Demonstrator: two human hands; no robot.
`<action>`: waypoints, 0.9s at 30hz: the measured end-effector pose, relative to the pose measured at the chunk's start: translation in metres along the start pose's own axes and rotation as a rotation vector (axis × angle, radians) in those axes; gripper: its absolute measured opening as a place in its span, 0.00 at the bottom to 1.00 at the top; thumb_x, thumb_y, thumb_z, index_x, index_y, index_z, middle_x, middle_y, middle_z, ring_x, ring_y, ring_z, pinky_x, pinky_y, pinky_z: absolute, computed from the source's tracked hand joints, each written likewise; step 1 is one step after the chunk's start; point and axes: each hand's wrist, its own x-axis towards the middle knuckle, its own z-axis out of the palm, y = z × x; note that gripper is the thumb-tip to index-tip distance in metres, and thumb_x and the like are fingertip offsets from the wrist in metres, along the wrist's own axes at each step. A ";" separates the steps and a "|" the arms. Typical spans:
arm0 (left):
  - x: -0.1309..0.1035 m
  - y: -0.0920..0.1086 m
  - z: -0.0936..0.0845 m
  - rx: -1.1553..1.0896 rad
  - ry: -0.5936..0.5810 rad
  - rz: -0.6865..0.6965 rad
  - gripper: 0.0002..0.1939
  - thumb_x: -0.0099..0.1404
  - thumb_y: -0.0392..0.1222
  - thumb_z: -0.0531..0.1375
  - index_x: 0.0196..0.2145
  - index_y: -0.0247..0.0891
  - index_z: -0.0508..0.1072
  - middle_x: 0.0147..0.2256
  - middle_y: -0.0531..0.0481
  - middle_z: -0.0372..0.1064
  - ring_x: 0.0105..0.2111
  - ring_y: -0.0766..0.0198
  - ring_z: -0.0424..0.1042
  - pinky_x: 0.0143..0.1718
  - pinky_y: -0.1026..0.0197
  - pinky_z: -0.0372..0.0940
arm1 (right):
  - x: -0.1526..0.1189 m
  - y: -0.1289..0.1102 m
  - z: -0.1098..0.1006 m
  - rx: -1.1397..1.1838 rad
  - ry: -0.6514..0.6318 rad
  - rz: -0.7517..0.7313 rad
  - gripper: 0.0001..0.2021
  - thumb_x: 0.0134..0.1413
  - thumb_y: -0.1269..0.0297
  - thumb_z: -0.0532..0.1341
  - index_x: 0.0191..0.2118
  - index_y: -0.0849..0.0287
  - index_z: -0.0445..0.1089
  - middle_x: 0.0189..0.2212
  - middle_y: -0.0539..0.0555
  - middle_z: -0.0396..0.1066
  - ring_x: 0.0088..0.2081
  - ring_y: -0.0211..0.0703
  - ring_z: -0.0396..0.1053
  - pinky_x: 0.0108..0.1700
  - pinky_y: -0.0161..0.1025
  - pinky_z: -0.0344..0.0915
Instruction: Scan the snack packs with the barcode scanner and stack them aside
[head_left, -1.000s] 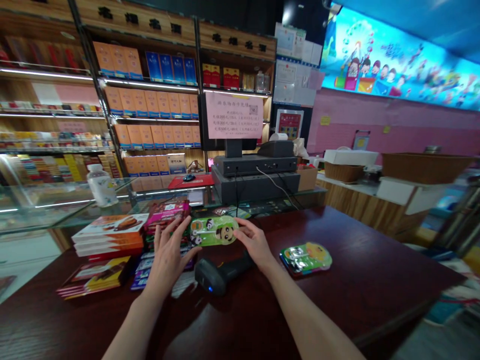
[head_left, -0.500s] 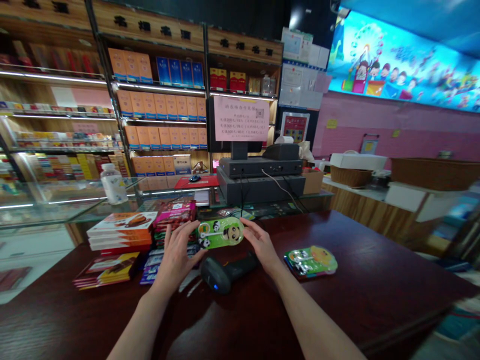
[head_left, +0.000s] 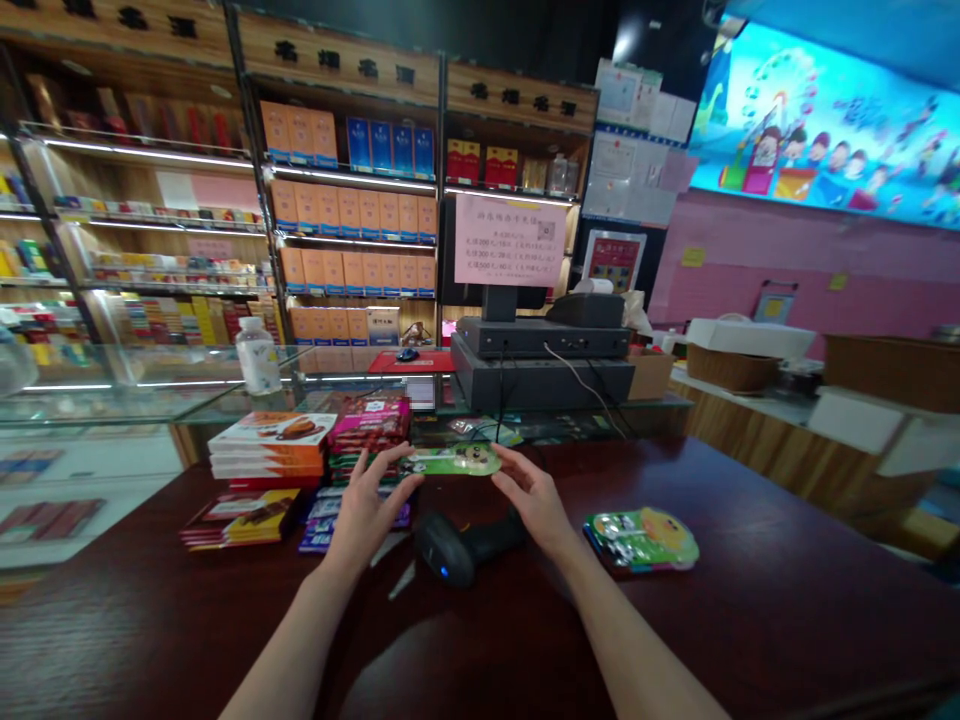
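Lit shelving (head_left: pixel 356 181) at rear; dark wooden counter (head_left: pixel 675 640) in foreground. Forearms angle inward from bottom edge, palms roughly facing. Left hand (head_left: pixel 367 508): partly open, fingers spread, thumb and fingertips gripping near end of green panda package (head_left: pixel 454 460). Right hand (head_left: pixel 536 500): half-curled, fingertips on opposite end. Package suspended between hands, beyond black scanner (head_left: pixel 450 550).
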 end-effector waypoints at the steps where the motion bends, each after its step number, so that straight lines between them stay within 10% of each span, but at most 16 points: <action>1: 0.000 0.001 0.001 -0.016 0.004 -0.019 0.18 0.66 0.56 0.59 0.49 0.45 0.72 0.50 0.50 0.77 0.52 0.56 0.75 0.66 0.44 0.55 | 0.000 0.001 0.001 -0.012 0.022 -0.009 0.22 0.52 0.56 0.68 0.53 0.55 0.74 0.47 0.56 0.78 0.50 0.52 0.74 0.56 0.51 0.67; 5: -0.002 0.007 0.004 -0.082 -0.015 -0.076 0.17 0.66 0.55 0.57 0.48 0.45 0.74 0.45 0.51 0.79 0.47 0.58 0.78 0.50 0.56 0.71 | 0.003 0.004 0.000 -0.067 0.121 -0.034 0.18 0.53 0.54 0.67 0.47 0.57 0.76 0.37 0.55 0.79 0.40 0.50 0.75 0.47 0.46 0.70; 15: -0.003 0.007 0.010 -0.016 -0.051 -0.129 0.17 0.68 0.55 0.53 0.42 0.43 0.76 0.35 0.53 0.80 0.36 0.59 0.79 0.37 0.63 0.70 | 0.003 -0.004 0.000 -0.080 0.170 -0.049 0.16 0.53 0.48 0.67 0.36 0.57 0.75 0.32 0.54 0.77 0.35 0.48 0.74 0.40 0.42 0.69; 21: -0.002 0.005 0.012 -0.015 0.013 -0.097 0.21 0.70 0.53 0.54 0.55 0.41 0.69 0.42 0.49 0.79 0.40 0.59 0.79 0.42 0.60 0.71 | 0.005 0.000 0.002 0.016 0.202 0.016 0.20 0.47 0.45 0.70 0.35 0.58 0.75 0.32 0.56 0.80 0.35 0.50 0.76 0.38 0.43 0.71; 27: -0.002 0.006 0.009 0.267 0.089 0.308 0.26 0.69 0.47 0.59 0.62 0.44 0.62 0.58 0.42 0.69 0.62 0.50 0.64 0.63 0.43 0.59 | 0.006 0.005 0.000 -0.004 0.261 0.075 0.22 0.46 0.44 0.70 0.35 0.60 0.75 0.30 0.56 0.79 0.30 0.47 0.75 0.32 0.40 0.69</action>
